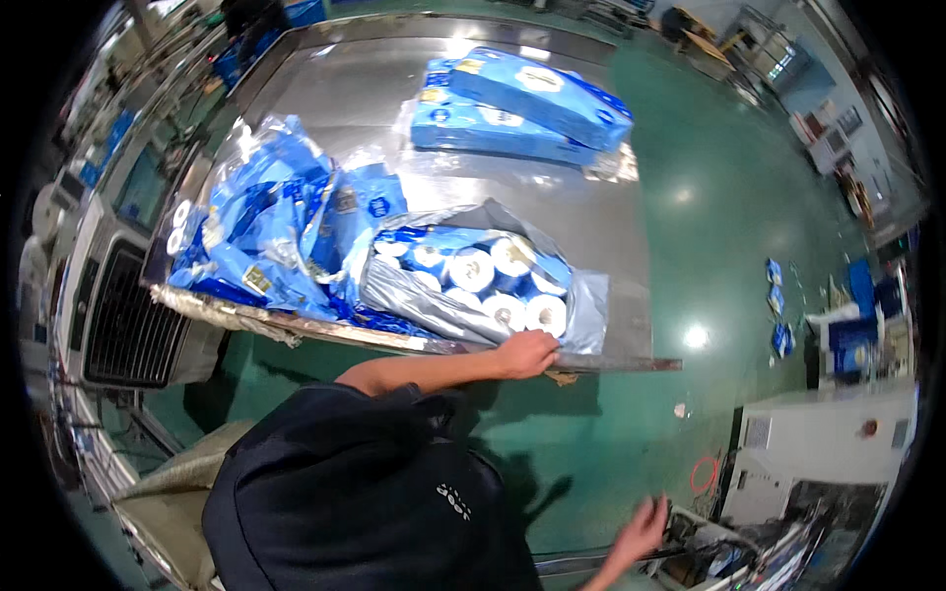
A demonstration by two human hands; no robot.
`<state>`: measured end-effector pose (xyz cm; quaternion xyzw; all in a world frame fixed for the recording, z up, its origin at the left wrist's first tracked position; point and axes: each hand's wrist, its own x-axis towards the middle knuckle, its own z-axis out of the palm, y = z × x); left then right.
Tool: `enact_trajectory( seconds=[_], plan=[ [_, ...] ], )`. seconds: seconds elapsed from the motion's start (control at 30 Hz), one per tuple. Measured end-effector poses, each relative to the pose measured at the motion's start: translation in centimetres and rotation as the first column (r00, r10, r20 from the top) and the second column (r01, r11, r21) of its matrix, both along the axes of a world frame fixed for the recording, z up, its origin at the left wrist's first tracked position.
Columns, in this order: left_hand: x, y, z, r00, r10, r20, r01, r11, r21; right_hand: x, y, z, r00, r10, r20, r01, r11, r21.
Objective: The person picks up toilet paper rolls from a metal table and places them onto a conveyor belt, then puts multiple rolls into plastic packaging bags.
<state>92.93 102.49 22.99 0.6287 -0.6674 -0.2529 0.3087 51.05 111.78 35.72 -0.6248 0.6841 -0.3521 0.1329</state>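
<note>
- A steel counter [591, 212] stood on a green floor [729, 197].
- The left hand [527, 353] gripped the open pack of paper rolls [483, 286] at the counter's near edge.
- The right hand [642, 530], fingers spread, held nothing.

steel table [611, 246] | roll pack [473, 286] | wrapper heap [266, 227] | sealed packs [522, 108]

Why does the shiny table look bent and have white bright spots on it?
In the head view, the fisheye lens bends the metal table edges toward the rim; ceiling lights bounce off it as white glare near the blue packs, and off the green floor too; the right hand looks slightly blurred, the left hand sharper.
</note>
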Motion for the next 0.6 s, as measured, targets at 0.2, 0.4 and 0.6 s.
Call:
enact_trajectory(
  seconds=[0.2,0.4,0.6],
  plan=[
    [15.0,4.9,1.7,0.775,0.632,-0.009,-0.627,0.767,-0.138,30.3,-13.8,-1.5,0.578,0.81,-0.095,-0.806,0.585,0.085],
    [27.4,10.4,-3.1,0.426,0.867,0.259,-0.903,0.423,0.071,39.0,-18.8,-10.2,0.42,0.894,-0.152,-0.888,0.44,0.131],
    [25.8,10.4,-5.3,0.567,0.815,0.121,-0.818,0.54,0.197,39.7,-20.8,-12.6,0.261,0.901,-0.346,-0.819,0.397,0.414]
  ],
)
